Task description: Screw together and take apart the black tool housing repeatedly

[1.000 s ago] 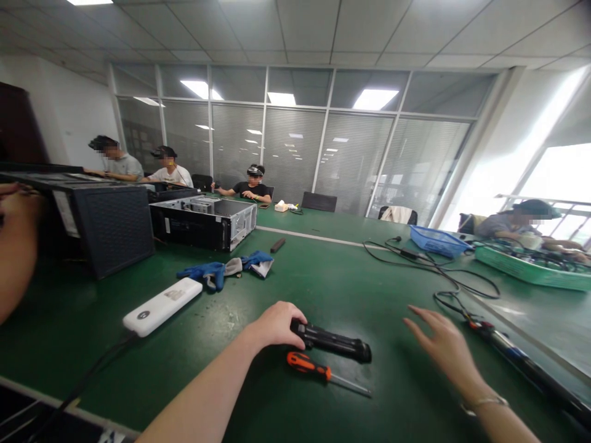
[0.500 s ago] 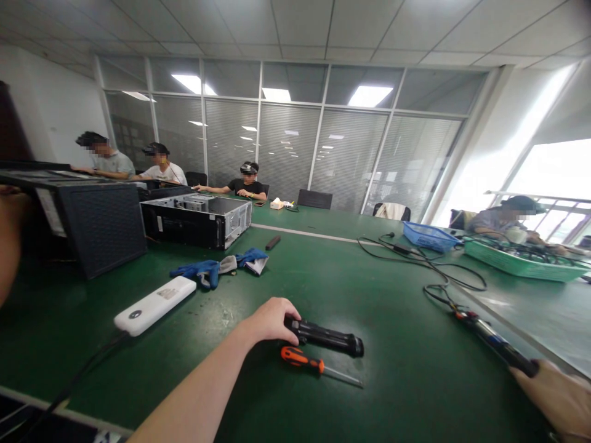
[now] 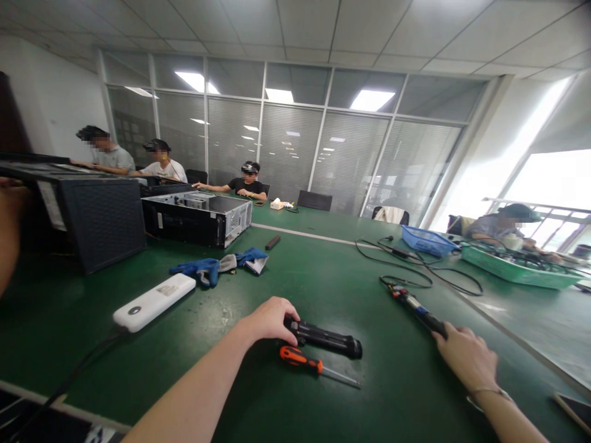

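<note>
Black tube (image 3: 329, 339), where's it lying?

On the tabletop (image 3: 392, 397), left hand (image 3: 273, 321) gripping its left end; long axis runs rightward, slightly nearer.

Next along?

Screwdriver (image 3: 319, 367), just on the tube's near side, roughly parallel, handle left, not held.

Then?

Rod (image 3: 419, 313) with wires (image 3: 392, 288) at its far end, well right of the tube, slanting away to the left. Right hand (image 3: 471, 363) grasps its near end.

Closer hand to the tube?

Left, touching it. Right's well apart.
</note>
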`<state>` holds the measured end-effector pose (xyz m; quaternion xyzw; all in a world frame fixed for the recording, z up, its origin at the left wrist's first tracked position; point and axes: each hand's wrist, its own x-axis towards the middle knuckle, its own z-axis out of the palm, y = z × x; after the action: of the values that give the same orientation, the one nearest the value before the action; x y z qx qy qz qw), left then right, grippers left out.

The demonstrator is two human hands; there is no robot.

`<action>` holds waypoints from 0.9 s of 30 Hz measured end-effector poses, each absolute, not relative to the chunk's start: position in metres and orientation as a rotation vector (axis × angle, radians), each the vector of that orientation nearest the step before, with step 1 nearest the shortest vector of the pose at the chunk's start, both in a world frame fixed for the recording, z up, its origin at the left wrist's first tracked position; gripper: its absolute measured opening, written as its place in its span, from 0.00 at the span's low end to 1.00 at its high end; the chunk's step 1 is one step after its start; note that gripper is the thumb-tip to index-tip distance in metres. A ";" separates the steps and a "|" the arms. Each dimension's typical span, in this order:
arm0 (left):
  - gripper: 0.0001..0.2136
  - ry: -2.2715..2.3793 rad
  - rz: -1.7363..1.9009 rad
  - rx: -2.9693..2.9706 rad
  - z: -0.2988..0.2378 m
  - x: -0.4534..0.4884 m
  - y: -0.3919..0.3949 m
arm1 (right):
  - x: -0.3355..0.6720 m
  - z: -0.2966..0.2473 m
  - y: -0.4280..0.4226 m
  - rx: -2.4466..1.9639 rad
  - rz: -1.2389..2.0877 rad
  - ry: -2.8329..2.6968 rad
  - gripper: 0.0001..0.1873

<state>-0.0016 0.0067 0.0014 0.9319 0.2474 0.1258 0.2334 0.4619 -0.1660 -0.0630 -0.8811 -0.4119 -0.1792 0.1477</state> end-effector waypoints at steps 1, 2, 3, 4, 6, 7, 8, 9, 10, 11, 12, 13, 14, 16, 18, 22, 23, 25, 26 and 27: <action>0.22 0.683 0.346 2.555 0.002 -0.002 0.006 | 0.448 -0.058 -0.158 -2.535 -0.492 -1.247 0.23; 0.22 0.687 0.346 2.551 0.002 -0.002 0.006 | 0.435 -0.055 -0.150 -2.521 -0.466 -1.301 0.23; 0.22 0.690 0.347 2.548 0.002 -0.002 0.006 | 0.424 -0.052 -0.143 -2.495 -0.444 -1.354 0.24; 0.22 0.690 0.347 2.546 0.002 -0.002 0.005 | 0.413 -0.050 -0.135 -2.465 -0.423 -1.400 0.23; 0.22 0.694 0.345 2.546 0.002 -0.002 0.005 | 0.395 -0.049 -0.120 -2.390 -0.371 -1.495 0.23; 0.23 0.699 0.344 2.547 0.001 -0.002 0.006 | 0.386 -0.048 -0.113 -2.347 -0.339 -1.545 0.24; 0.23 0.704 0.345 2.548 0.001 -0.002 0.006 | 0.377 -0.048 -0.106 -2.299 -0.304 -1.598 0.23; 0.23 0.709 0.346 2.551 0.000 -0.002 0.006 | 0.368 -0.047 -0.100 -2.248 -0.266 -1.652 0.23; 0.23 0.712 0.345 2.553 0.000 -0.003 0.006 | 0.359 -0.045 -0.095 -2.194 -0.228 -1.706 0.23; 0.23 0.713 0.342 2.557 0.000 -0.003 0.006 | 0.349 -0.043 -0.090 -2.139 -0.188 -1.757 0.23; 0.23 0.714 0.337 2.562 0.000 -0.003 0.006 | 0.341 -0.040 -0.086 -2.083 -0.148 -1.806 0.23; 0.23 0.715 0.330 2.568 0.000 -0.003 0.006 | 0.332 -0.037 -0.083 -2.028 -0.107 -1.852 0.23; 0.23 0.718 0.320 2.573 0.001 -0.003 0.005 | 0.324 -0.034 -0.081 -1.975 -0.064 -1.895 0.23; 0.23 0.732 0.302 2.588 0.003 -0.003 0.004 | 0.311 -0.027 -0.079 -1.881 0.015 -1.966 0.22; 0.23 0.743 0.297 2.617 0.007 -0.003 0.002 | 0.301 -0.021 -0.080 -1.806 0.084 -2.024 0.22; 0.21 0.738 0.280 2.677 0.012 -0.004 -0.004 | 0.290 -0.014 -0.086 -1.665 0.225 -2.066 0.22; 0.21 0.741 0.269 2.691 0.013 -0.005 -0.005 | 0.289 -0.014 -0.088 -1.644 0.252 -2.061 0.22; 0.20 0.754 0.258 2.721 0.015 -0.006 -0.006 | 0.288 -0.014 -0.090 -1.629 0.279 -2.050 0.22; 0.20 0.761 0.261 2.733 0.015 -0.006 -0.007 | 0.288 -0.015 -0.090 -1.627 0.285 -2.050 0.22; 0.19 0.767 0.272 2.740 0.016 -0.006 -0.007 | 0.288 -0.016 -0.091 -1.625 0.281 -2.048 0.22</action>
<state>-0.0059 -0.0068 0.0159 0.9490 0.2655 0.0941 0.1413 0.2877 -0.0908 -0.0156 -0.5978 -0.7536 0.1035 0.2531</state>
